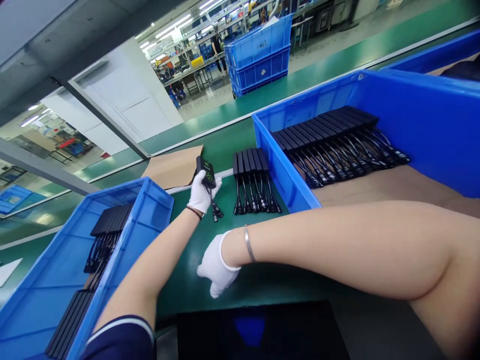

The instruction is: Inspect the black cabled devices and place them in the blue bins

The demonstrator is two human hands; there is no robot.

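Black adapter (206, 171) with a short cable and plug hanging under it sits in the left hand (200, 192), lifted a little above the green desk (262, 280), toward the far edge and just left of a row of like adapters (252, 165) lying side by side. The gloved fingers (204, 181) of that hand are wrapped around the lower end of the body, where the cable leaves it; the face with a greenish label is turned toward the camera.

It looks like a rigid plastic block, probably light enough for one hand and not fragile, with a smooth shell that cloth gloves should grip well. The cable (214, 207) is limp and will swing, so the body is the better place to hold, by its long sides, not by the lead.

Right hand (217, 267), also gloved, rests low over the desk nearer the near edge with its fingers curled loosely and nothing in them.

Left blue bin (150, 210) at the left edge holds stacked adapters; right blue bin (285, 185) at the right holds another long row. A cardboard sheet (174, 167) lies at the far edge.
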